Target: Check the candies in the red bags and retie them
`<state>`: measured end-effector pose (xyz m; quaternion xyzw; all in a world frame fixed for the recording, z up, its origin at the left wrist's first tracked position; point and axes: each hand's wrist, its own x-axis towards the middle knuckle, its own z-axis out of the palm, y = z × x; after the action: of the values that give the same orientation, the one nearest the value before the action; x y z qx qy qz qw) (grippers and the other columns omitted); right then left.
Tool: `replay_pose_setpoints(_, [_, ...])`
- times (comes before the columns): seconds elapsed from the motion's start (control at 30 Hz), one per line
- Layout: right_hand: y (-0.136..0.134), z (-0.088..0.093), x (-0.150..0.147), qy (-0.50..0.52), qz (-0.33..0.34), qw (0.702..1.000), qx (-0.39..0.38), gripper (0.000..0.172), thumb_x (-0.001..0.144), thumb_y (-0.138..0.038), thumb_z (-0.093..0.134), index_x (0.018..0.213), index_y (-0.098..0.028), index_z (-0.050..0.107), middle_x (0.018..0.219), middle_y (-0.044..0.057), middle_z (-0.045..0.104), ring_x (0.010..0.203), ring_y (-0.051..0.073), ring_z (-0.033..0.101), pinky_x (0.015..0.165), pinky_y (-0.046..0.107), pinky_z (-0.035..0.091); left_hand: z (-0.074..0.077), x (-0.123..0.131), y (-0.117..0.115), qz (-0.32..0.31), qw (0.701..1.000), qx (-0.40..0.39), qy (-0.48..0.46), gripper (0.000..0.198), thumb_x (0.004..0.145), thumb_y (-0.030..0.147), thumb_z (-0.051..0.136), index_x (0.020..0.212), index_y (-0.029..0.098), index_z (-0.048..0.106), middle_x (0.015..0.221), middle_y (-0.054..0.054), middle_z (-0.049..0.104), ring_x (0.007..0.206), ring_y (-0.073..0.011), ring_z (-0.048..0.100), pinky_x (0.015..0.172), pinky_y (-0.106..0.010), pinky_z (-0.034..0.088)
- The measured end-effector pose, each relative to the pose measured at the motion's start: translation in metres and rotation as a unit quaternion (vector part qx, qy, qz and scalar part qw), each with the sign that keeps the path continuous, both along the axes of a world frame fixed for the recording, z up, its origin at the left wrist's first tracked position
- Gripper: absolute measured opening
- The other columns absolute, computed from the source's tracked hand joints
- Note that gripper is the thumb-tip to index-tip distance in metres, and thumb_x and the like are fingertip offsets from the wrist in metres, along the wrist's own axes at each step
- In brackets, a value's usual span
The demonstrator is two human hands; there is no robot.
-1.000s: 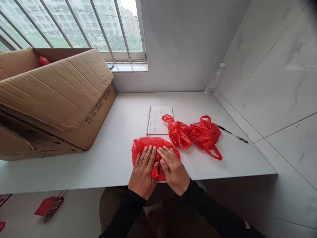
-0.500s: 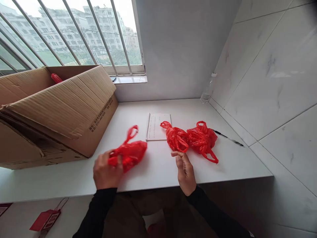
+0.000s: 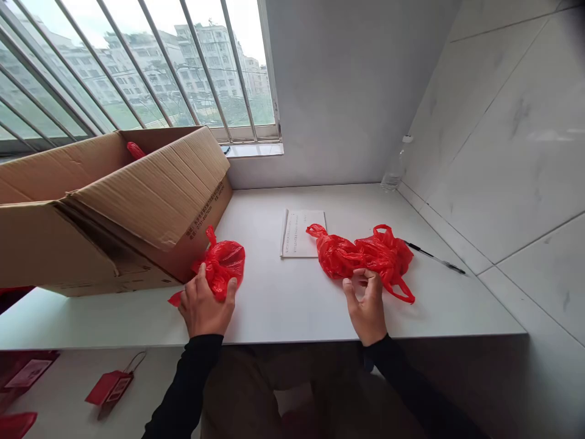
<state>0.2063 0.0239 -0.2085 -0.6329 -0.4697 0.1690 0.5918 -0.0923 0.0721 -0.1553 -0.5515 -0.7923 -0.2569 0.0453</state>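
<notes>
My left hand [image 3: 206, 305] grips a knotted red plastic bag [image 3: 226, 259] on the white table, its fingers and thumb spread around the near side. This bag sits right beside the cardboard box. My right hand [image 3: 368, 308] is at the near side of two more red plastic bags, one on the left [image 3: 336, 253] and one on the right [image 3: 384, 250], which lie against each other. Its fingers are loosely bent, with the thumb apart and nothing seen between them. Whether its fingertips touch the bags I cannot tell.
The large open cardboard box [image 3: 150, 201] fills the table's left, with something red [image 3: 136, 150] inside. A notebook [image 3: 299, 235] lies mid-table, partly under a bag. A pen [image 3: 434, 257] and a clear bottle [image 3: 395, 164] are at the right. Red tags [image 3: 112, 387] show below the table edge.
My left hand has moved the red bag left, up to the box, and set it down on the table. My right hand has shifted slightly right along the other bags. The view has turned slightly left.
</notes>
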Motion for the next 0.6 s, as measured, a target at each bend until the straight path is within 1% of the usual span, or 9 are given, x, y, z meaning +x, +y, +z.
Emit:
replay_pose_setpoints(0.03, [0.003,0.000,0.005,-0.016,0.010,1.000,-0.005,0.030,0.087,-0.041,0.058,0.109,-0.023,0.048,0.112,0.008,0.053,0.104,0.026,0.050,0.093,0.047,0.043,0.001,-0.002,0.003,0.005,1.000,-0.015,-0.003,0.083,0.085,0.059,0.049,0.152,0.014,0.030,0.141,-0.022,0.049,0.132,-0.0421,0.043,0.107,-0.061,0.034])
replay_pose_setpoints(0.1, [0.005,-0.003,0.012,-0.019,0.036,0.999,-0.017,0.030,0.088,-0.040,0.057,0.111,-0.022,0.048,0.112,0.008,0.053,0.101,0.025,0.051,0.091,0.046,0.044,0.005,-0.008,0.009,-0.004,0.998,-0.054,-0.015,0.071,0.085,0.055,0.050,0.142,0.012,0.045,0.131,-0.022,0.059,0.125,-0.0415,0.051,0.104,-0.058,0.037])
replay_pose_setpoints(0.2, [-0.004,-0.012,0.012,-0.002,0.050,0.998,-0.028,0.023,0.089,-0.039,0.056,0.103,-0.022,0.048,0.103,0.006,0.053,0.093,0.023,0.052,0.086,0.043,0.045,0.017,-0.014,0.011,-0.041,0.995,-0.088,-0.033,0.036,0.084,0.044,0.051,0.104,0.019,0.067,0.101,-0.014,0.073,0.100,-0.0351,0.066,0.090,-0.046,0.047])
replay_pose_setpoints(0.27, [-0.018,-0.012,0.003,-0.008,0.036,0.999,-0.024,0.019,0.090,-0.040,0.056,0.092,-0.023,0.046,0.089,0.001,0.049,0.083,0.021,0.049,0.080,0.040,0.043,0.032,-0.015,0.005,-0.049,0.995,-0.073,-0.036,0.028,0.086,0.043,0.049,0.094,0.022,0.066,0.088,-0.009,0.074,0.088,-0.0296,0.068,0.079,-0.038,0.049])
replay_pose_setpoints(0.33, [-0.029,0.004,-0.016,-0.017,0.035,0.999,0.000,0.019,0.091,-0.039,0.055,0.087,-0.024,0.043,0.081,-0.002,0.043,0.076,0.019,0.045,0.074,0.036,0.041,0.050,-0.016,-0.007,-0.040,0.997,-0.036,-0.047,0.027,0.088,0.044,0.047,0.094,0.023,0.063,0.084,-0.005,0.073,0.082,-0.0253,0.068,0.073,-0.033,0.049])
replay_pose_setpoints(0.4, [-0.027,0.041,-0.047,-0.029,0.095,0.993,0.062,0.017,0.093,-0.033,0.055,0.085,-0.025,0.042,0.080,-0.002,0.042,0.076,0.017,0.046,0.073,0.034,0.042,0.070,-0.018,-0.027,-0.022,0.996,0.014,-0.079,0.026,0.087,0.045,0.049,0.093,0.024,0.062,0.080,-0.002,0.072,0.075,-0.0223,0.067,0.069,-0.031,0.049])
replay_pose_setpoints(0.47, [-0.006,0.098,-0.092,-0.054,0.180,0.969,0.160,0.010,0.091,-0.026,0.056,0.092,-0.024,0.046,0.087,0.000,0.048,0.085,0.018,0.050,0.079,0.034,0.045,0.087,-0.023,-0.053,0.006,0.990,0.059,-0.126,0.025,0.086,0.047,0.051,0.091,0.025,0.061,0.075,0.000,0.070,0.070,-0.0211,0.065,0.064,-0.030,0.048])
replay_pose_setpoints(0.53, [0.032,0.161,-0.147,-0.108,0.251,0.931,0.243,0.015,0.090,-0.024,0.058,0.104,-0.024,0.052,0.105,0.004,0.055,0.104,0.020,0.051,0.090,0.034,0.046,0.101,-0.035,-0.085,0.051,0.982,0.089,-0.160,0.026,0.084,0.051,0.053,0.089,0.026,0.060,0.072,0.002,0.069,0.068,-0.0215,0.065,0.059,-0.030,0.050])
replay_pose_setpoints(0.6, [0.078,0.215,-0.205,-0.203,0.300,0.880,0.308,0.028,0.090,-0.029,0.063,0.115,-0.024,0.053,0.126,0.007,0.054,0.121,0.024,0.045,0.102,0.039,0.041,0.112,-0.054,-0.116,0.097,0.975,0.118,-0.158,0.024,0.082,0.052,0.054,0.087,0.029,0.058,0.071,0.004,0.068,0.066,-0.0232,0.066,0.056,-0.033,0.052])
